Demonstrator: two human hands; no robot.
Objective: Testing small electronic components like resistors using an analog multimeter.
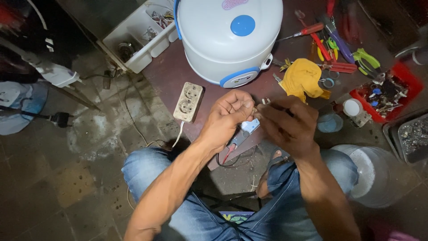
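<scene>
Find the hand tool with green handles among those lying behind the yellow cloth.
The green-handled pliers, at the right end of the tool pile beside the red tray. The screwdrivers near them have red handles, and a purple-handled tool lies between.

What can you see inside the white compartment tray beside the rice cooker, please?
The white compartment tray holds tangled wires in its far sections and a round metal part in the near one. The rice cooker covers its right end, so anything there is hidden.
</scene>
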